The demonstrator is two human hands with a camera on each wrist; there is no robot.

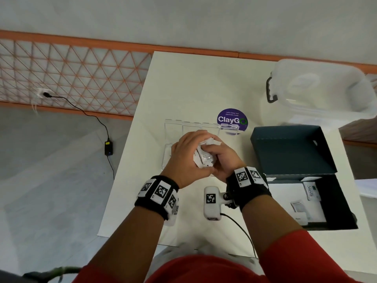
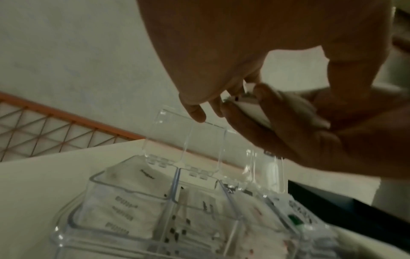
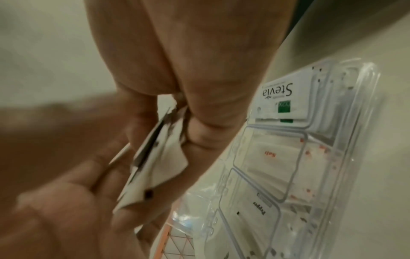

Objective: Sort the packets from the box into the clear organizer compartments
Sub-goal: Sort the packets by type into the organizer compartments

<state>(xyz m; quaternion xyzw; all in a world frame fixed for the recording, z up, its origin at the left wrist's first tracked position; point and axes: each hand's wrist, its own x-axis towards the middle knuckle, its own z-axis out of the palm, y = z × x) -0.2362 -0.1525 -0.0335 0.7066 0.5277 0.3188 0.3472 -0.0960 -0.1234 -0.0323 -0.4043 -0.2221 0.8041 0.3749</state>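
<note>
Over the clear organizer (image 1: 173, 127), near the middle of the white surface (image 1: 183, 82): left hand (image 1: 186, 158) and right hand (image 1: 223, 158) together, both curled round a small stack of white packets (image 1: 205, 156). In the compartments below, packets marked Pepper, Salt and Stevia. Further right, the dark open box (image 1: 293, 152), more packets inside.

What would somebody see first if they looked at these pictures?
First, both hands, left hand and right hand, gripping a bunch of white packets above the clear organizer mid-table. Next, the purple ClayGo sticker behind it, and the open dark box to the right.
</note>
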